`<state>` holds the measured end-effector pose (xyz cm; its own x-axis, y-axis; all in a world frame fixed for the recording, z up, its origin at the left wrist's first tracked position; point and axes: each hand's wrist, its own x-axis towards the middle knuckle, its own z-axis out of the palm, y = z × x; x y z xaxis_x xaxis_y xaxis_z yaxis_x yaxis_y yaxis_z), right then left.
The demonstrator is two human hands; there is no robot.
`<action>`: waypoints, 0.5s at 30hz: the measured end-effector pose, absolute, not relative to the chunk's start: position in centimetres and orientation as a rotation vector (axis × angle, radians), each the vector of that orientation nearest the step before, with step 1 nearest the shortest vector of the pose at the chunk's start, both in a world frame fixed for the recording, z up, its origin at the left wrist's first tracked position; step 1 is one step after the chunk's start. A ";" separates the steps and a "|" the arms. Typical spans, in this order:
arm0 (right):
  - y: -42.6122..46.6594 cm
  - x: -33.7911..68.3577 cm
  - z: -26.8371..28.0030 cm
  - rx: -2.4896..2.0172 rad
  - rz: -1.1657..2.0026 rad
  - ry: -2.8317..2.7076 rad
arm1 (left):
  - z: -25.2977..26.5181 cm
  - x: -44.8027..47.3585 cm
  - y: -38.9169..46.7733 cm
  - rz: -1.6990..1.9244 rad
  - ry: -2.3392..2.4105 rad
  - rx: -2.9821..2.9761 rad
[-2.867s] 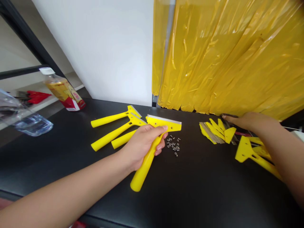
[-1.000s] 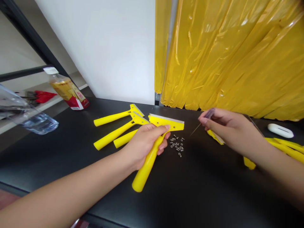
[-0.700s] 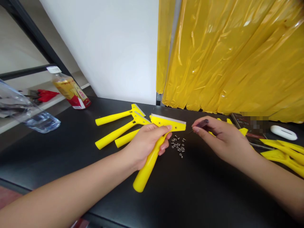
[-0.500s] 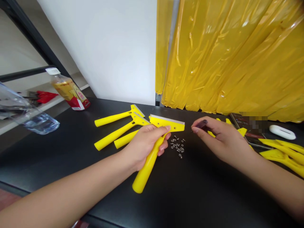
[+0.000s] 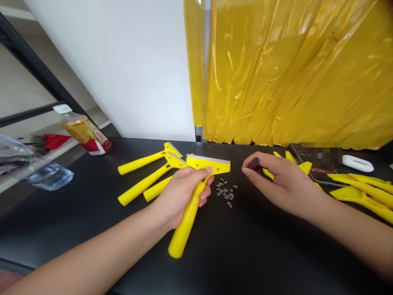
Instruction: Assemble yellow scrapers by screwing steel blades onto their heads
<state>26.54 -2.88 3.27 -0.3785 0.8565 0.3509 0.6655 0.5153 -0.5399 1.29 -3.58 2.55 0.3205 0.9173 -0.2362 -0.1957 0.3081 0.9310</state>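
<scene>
My left hand [image 5: 176,190] is wrapped round the handle of a yellow scraper [image 5: 186,231], its thumb on the wide head. A metal blade strip runs along the head's far edge, and two holes show in the plastic. In my right hand [image 5: 281,178], a small dark purple screwdriver [image 5: 254,163] is pinched between thumb and fingers, apart from the scraper; its tip is hard to make out. Between the hands lie loose small screws and nuts [image 5: 226,192] on the black table [image 5: 221,254]. Several other yellow scrapers [image 5: 144,182] rest left of my left hand.
More yellow scraper parts [image 5: 365,194] lie at the right, partly behind my right arm. Near them are a phone [image 5: 322,178] and a white case [image 5: 357,163]. A drink bottle [image 5: 87,133] and a clear bottle [image 5: 50,174] stand left. Yellow plastic sheeting [image 5: 276,82] hangs behind.
The view has shifted slightly, moving the scene a little left and down. Both hands keep their holds; the dark tool has turned a little, and its thin tip shows less.
</scene>
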 end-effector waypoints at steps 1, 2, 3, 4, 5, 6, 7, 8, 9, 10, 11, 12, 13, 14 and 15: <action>-2.9 26.5 3.3 -1.235 0.417 -2.159 | 2.5 1.2 -3.6 0.898 0.944 0.958; -3.0 26.5 3.3 -1.235 0.420 -2.157 | 2.5 1.2 -3.6 0.891 0.944 0.962; -3.0 26.5 3.4 -1.236 0.420 -2.154 | 2.5 1.1 -3.6 0.881 0.944 0.968; -3.0 26.5 3.4 -1.235 0.418 -2.149 | 2.5 1.1 -3.5 0.873 0.945 0.975; -3.1 26.5 3.4 -1.231 0.416 -2.146 | 2.5 1.0 -3.5 0.867 0.946 0.981; -3.0 26.5 3.4 -1.222 0.413 -2.145 | 2.5 1.0 -3.5 0.865 0.949 0.984; -3.0 26.4 3.4 -1.213 0.410 -2.145 | 2.5 1.0 -3.5 0.862 0.953 0.985; -3.0 26.4 3.4 -1.203 0.405 -2.148 | 2.5 1.0 -3.5 0.862 0.957 0.983; -2.9 26.4 3.3 -1.192 0.399 -2.152 | 2.5 1.0 -3.5 0.862 0.963 0.980; -2.8 26.4 3.3 -1.183 0.395 -2.157 | 2.5 1.0 -3.5 0.861 0.967 0.978; -2.8 26.3 3.3 -1.175 0.389 -2.159 | 2.6 1.1 -3.5 0.860 0.968 0.977; -2.7 26.3 3.2 -1.171 0.385 -2.160 | 2.6 1.1 -3.5 0.857 0.968 0.975; -2.6 26.3 3.1 -1.168 0.382 -2.160 | 2.6 1.1 -3.5 0.856 0.968 0.970; -2.6 26.4 3.0 -1.162 0.381 -2.159 | 2.6 1.1 -3.5 0.857 0.968 0.963; -2.5 26.4 2.9 -1.159 0.381 -2.157 | 2.6 1.1 -3.6 0.857 0.965 0.956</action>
<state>26.38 -2.53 2.92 -0.3970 0.8224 0.4075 0.6329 0.5668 -0.5274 1.11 -3.56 2.65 0.3313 0.9034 -0.2722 -0.1629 0.3389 0.9266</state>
